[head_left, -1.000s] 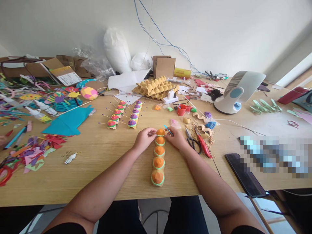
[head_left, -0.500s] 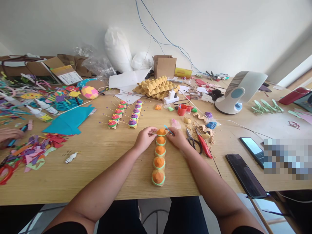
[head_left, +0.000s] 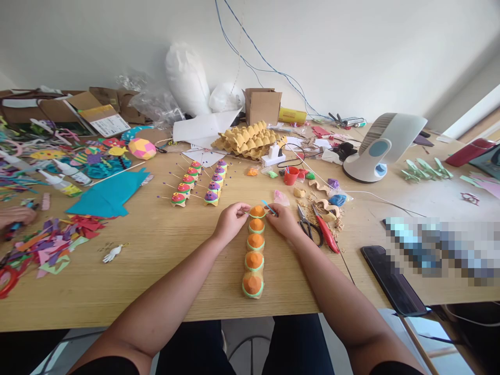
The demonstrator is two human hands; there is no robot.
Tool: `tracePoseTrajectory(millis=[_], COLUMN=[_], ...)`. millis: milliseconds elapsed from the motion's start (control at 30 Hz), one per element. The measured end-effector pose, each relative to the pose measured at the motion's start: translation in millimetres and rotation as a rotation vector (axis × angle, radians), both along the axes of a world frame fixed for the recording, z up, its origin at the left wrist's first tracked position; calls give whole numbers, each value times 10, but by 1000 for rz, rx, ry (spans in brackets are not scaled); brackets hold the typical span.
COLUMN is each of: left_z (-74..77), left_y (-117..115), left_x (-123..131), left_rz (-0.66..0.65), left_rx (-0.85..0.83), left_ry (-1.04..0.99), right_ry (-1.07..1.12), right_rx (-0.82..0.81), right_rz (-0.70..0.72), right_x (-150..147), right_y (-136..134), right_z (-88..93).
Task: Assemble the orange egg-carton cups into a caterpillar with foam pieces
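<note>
An egg-carton strip (head_left: 255,242) lies lengthwise on the table in front of me, its several cups capped with orange and ringed in pale green. At its far cup, my left hand (head_left: 231,225) comes in from the left with thumb and fingertips pinched at the edge; whatever small thing they hold is too small to name. My right hand (head_left: 282,221) is closed on the other side of that cup. A thin blue stick (head_left: 269,206) pokes out from its fingers, which are close to the green rim.
Finished-looking red strip (head_left: 187,182) and purple strip (head_left: 216,182) stand behind, bristling with pins. Scissors (head_left: 310,227) and a red-handled cutter (head_left: 326,229) lie right. Farther out are a fan (head_left: 380,148), a phone (head_left: 390,281), paper scraps (head_left: 58,245) and another person's hand (head_left: 15,219).
The view has shifted very slightly. Both my hands stay at the far cup with almost no movement. At far left, the other person's hand has moved a little.
</note>
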State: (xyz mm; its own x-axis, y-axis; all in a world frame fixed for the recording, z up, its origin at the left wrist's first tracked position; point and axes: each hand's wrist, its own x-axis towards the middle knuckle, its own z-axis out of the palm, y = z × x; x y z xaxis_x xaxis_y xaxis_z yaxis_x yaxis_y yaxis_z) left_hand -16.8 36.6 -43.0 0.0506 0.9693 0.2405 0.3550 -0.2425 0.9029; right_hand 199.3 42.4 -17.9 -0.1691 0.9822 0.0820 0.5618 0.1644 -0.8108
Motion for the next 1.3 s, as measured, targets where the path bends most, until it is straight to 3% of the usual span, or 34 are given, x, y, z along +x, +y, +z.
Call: tracePoseTrajectory(millis=[667,1033,1167,1300], left_z=[-54,8,36,72], left_y=[39,30,22,8], left_x=[14,34,45,58], left_rz=[-1,-19,-6,15], left_rx=[30,-65,-117,-187], left_ry=[13,-131,-217,-379], right_ry=[-19,2,68,294], right_rx=[9,-1,-21,-122], right_rz=[-25,-40,-35,-40], right_x=[-28,-21,-17,-37], right_y=[11,25,35,45], right_z=[-15,-19,-28,-50])
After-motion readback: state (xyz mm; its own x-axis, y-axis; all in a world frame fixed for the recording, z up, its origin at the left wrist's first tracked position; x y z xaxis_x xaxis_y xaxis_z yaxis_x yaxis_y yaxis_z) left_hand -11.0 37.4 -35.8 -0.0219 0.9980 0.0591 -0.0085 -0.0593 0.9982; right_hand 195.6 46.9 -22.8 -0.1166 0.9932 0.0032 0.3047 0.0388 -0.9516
